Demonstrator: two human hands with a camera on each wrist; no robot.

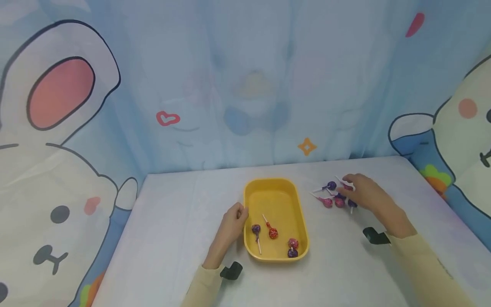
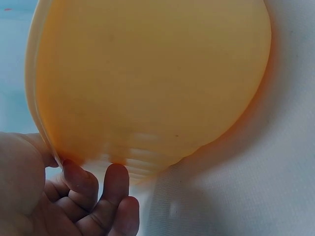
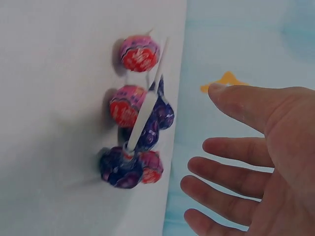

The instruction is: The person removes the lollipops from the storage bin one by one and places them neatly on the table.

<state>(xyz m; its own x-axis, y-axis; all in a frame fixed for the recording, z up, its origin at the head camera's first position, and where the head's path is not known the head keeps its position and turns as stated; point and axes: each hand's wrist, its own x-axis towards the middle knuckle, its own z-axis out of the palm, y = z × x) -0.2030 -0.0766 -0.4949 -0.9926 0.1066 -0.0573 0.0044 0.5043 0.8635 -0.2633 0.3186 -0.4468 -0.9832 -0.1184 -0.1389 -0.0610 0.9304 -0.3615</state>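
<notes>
The left hand (image 1: pixel 234 219) is clamped on the left rim of the yellow tray (image 1: pixel 272 194), its thumb on one side and curled fingers on the other (the left wrist view shows this pinch up close). The tray sits on a white table (image 1: pixel 176 221) with four lollipops in it. A purple lollipop (image 1: pixel 256 229) lies at the near left, its stick pointing near; a red lollipop (image 1: pixel 273 233) lies to its right, stick pointing far and left. In the near right corner, a pink lollipop (image 1: pixel 293 243) lies just beside a dark purple one (image 1: pixel 293 253). Right of the tray is a loose pile of pink and purple lollipops (image 1: pixel 339 202). The right hand (image 1: pixel 364 194) hovers at the right of this pile, thumb and fingers apart, holding nothing. Past the far table edge hangs a pale blue curtain (image 1: pixel 245 51).
</notes>
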